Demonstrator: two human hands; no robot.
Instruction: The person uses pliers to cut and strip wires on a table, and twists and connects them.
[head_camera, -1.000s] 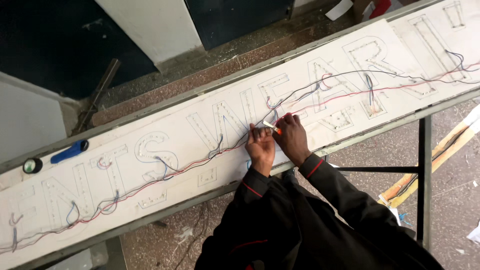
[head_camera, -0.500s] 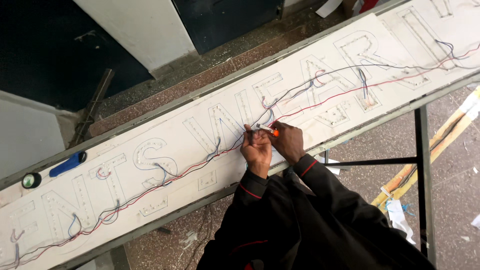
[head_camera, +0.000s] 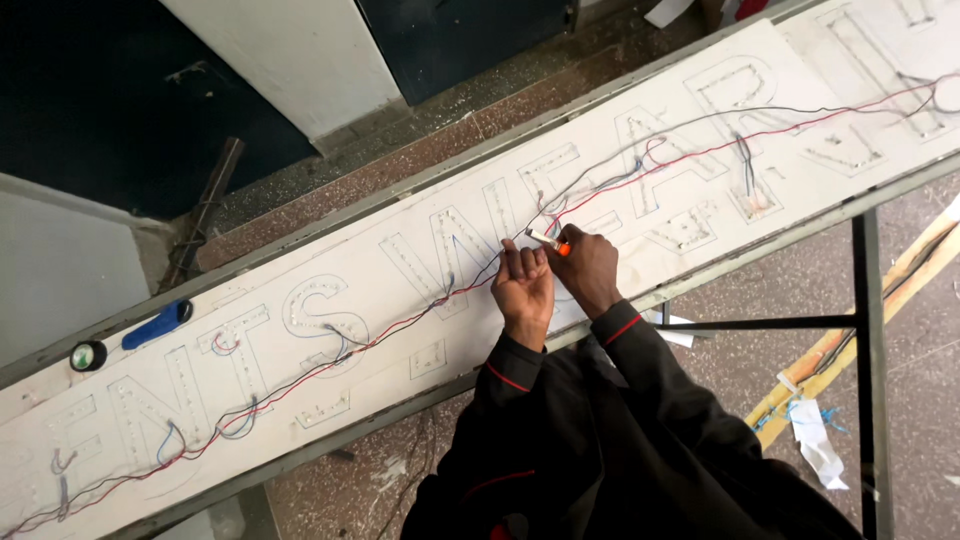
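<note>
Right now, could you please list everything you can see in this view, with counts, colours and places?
Sign panel: one, white, long, lying slantwise on a metal frame.
Wires: several, red, blue, black, running along the panel.
Small tool: one, white with orange tip, at the fingertips.
Blue tool: one, on the panel's far left edge.
Tape roll: one, black, beside the blue tool.
Left hand: on the wires at mid-panel.
Right hand: holds the small tool.

A long, narrow white sign board (head_camera: 300, 400) with outlined letter shapes rests on a metal-framed table (head_camera: 862, 330) above a speckled floor (head_camera: 920, 400), carrying red, blue and dark wires (head_camera: 330, 355) along its length, a blue-handled tool (head_camera: 158, 324) and a small tape roll (head_camera: 88, 355) near one end.
</note>
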